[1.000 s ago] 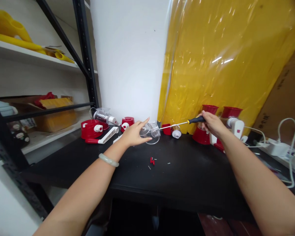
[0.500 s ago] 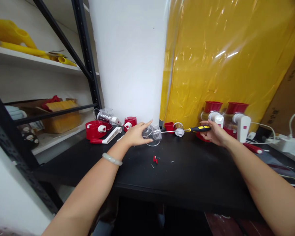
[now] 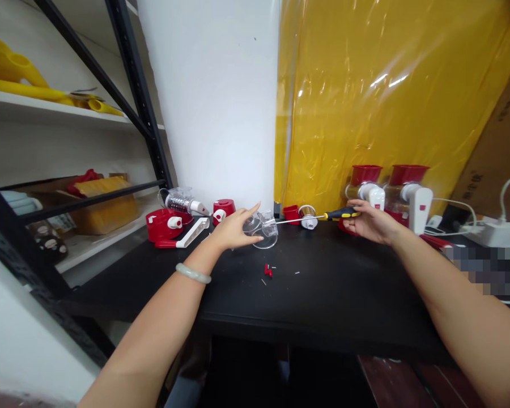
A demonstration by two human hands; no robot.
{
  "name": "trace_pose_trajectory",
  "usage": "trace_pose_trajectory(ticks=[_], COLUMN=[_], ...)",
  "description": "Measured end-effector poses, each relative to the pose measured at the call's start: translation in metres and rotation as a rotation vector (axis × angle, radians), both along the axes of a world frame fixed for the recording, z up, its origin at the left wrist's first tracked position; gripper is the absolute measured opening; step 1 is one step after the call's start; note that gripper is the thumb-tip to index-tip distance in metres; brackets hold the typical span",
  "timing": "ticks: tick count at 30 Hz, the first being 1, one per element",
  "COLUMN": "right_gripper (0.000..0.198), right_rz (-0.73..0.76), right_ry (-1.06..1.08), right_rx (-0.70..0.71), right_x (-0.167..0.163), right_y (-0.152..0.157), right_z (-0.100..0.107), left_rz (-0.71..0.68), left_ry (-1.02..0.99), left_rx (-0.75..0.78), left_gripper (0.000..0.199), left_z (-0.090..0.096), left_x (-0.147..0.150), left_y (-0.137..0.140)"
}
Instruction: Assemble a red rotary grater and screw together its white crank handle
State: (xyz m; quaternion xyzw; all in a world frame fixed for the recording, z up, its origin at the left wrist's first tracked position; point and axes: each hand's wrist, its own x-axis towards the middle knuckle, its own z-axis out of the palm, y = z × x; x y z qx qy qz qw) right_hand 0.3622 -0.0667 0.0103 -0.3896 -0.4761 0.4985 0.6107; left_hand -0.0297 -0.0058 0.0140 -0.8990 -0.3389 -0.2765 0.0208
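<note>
My left hand (image 3: 233,228) grips a clear plastic housing (image 3: 267,233) over the black table, thumb and fingers around its near end. In my right hand (image 3: 372,220) is the black and yellow handle of a screwdriver (image 3: 342,214), held roughly level. Its long shaft runs left, and the tip meets the right side of the clear housing; whether it sits in a screw is too small to tell. Below the housing lie a small red plastic part (image 3: 268,271) and several tiny metal pins or screws (image 3: 297,272).
Left on the table are a red base (image 3: 164,225), a white crank handle (image 3: 194,232) and a red cup-shaped part (image 3: 223,211). A grater drum (image 3: 308,217) lies behind the screwdriver. Two assembled red-and-white rotary graters (image 3: 408,195) stand right, near a white power strip (image 3: 499,235). Shelving (image 3: 155,153) borders the left.
The view has shifted slightly. My right hand's fingers have moved on the screwdriver handle and now look more extended. The left hand still holds the clear housing.
</note>
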Motion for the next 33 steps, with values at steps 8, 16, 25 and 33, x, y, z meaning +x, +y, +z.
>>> trace_pose_trajectory(ticks=[8, 16, 25, 33], right_gripper=[0.030, 0.025, 0.026, 0.028], right_rz=[-0.060, -0.048, 0.018, 0.044], right_ry=[-0.189, -0.219, -0.165, -0.065], right_rx=[0.076, 0.055, 0.089, 0.013], right_x=[0.0038, 0.0087, 0.0095, 0.0071], right_y=[0.0033, 0.0032, 0.0033, 0.0037], right_z=[-0.0017, -0.0008, -0.0026, -0.0035], left_rz=[-0.026, -0.029, -0.028, -0.018], left_ry=[-0.024, -0.001, 0.007, 0.010], left_rx=[-0.021, 0.001, 0.001, 0.012], left_gripper=[0.098, 0.098, 0.097, 0.098], left_z=[0.0002, 0.0001, 0.0008, -0.0002], left_x=[0.0014, 0.0017, 0.0026, 0.0032], left_y=[0.0011, 0.0015, 0.0017, 0.0022])
